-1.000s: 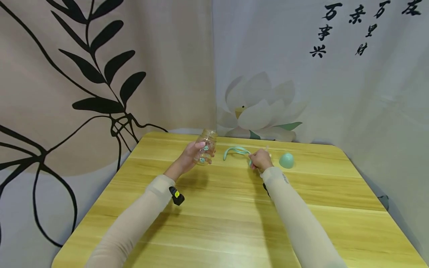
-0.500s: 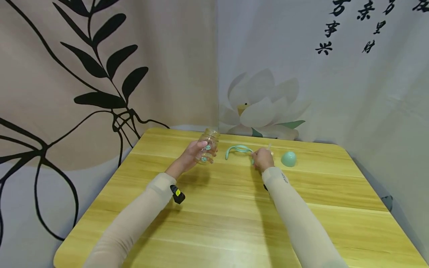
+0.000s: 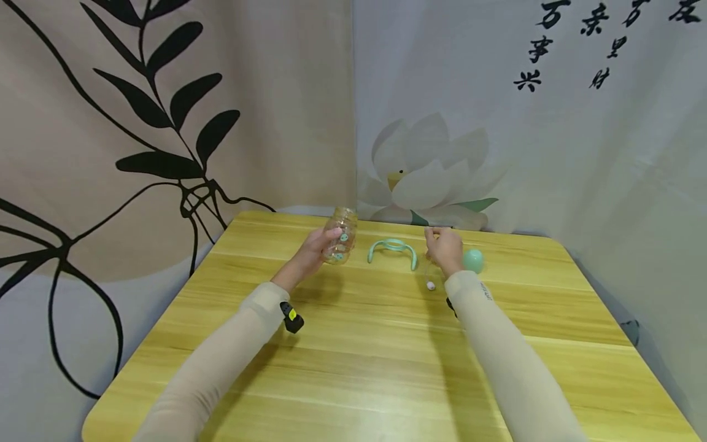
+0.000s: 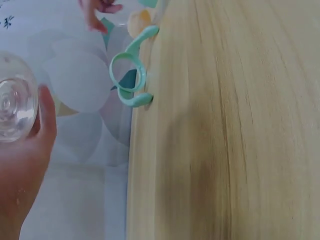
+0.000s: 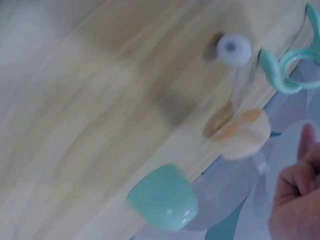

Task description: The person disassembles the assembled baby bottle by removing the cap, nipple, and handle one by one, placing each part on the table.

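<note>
My left hand (image 3: 312,250) grips a clear baby bottle (image 3: 341,242) without a cap, printed with small green faces and held tilted above the table. Only the bottle's round end shows in the left wrist view. A mint-green two-armed bottle handle (image 4: 131,101) with a middle ring stands on the table between my hands. Above the table's back part, my right hand (image 3: 448,250) has loosely bent fingers, apart from the handle. Beside it in the right wrist view is a pale nipple piece (image 5: 250,140) with a thin straw ending in a white ball weight (image 5: 234,50). No hold on it shows.
A mint-green domed bottle cap (image 3: 473,261) stands right of my right hand. The wooden table (image 3: 353,368) ends just behind these things, against a printed curtain (image 3: 298,123).
My right hand has moved up and right, away from the handle's right end. The handle's arm and the straw's white ball now show. My left hand keeps the bottle in nearly the same place.
</note>
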The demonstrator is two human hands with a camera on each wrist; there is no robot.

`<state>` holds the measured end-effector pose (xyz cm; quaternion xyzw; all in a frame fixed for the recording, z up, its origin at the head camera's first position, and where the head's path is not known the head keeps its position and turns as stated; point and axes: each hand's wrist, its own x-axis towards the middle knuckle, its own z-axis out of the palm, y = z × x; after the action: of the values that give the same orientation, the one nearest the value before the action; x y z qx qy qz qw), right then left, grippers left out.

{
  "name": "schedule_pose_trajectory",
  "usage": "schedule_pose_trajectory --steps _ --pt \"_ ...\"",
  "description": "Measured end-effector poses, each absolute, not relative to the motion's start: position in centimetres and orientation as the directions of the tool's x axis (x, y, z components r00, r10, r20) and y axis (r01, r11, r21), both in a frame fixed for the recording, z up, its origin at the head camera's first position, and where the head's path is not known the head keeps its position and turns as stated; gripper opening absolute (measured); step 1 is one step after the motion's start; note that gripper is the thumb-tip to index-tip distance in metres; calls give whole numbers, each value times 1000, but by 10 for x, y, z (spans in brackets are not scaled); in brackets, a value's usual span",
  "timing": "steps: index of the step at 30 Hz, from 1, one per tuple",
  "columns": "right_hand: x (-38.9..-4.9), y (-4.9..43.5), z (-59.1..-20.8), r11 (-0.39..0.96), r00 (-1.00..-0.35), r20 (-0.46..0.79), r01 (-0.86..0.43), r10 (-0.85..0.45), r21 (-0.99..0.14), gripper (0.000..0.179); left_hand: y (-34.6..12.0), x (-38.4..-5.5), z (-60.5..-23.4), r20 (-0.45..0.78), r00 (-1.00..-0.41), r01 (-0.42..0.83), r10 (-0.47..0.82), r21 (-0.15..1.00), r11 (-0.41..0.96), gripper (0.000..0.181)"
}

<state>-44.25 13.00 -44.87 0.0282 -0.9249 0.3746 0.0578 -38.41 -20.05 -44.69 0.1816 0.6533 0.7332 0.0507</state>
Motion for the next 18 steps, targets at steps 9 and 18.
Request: schedule_pose_trajectory --steps 9,18 --pt "-433 164 -443 686 -947 303 -153 103 -711 43 -208 -406 -441 103 -989 120 103 978 170 79" --pt "-424 191 -439 667 -943 314 -164 111 -727 43 -205 -427 -452 204 -978 168 -32 877 450 79"
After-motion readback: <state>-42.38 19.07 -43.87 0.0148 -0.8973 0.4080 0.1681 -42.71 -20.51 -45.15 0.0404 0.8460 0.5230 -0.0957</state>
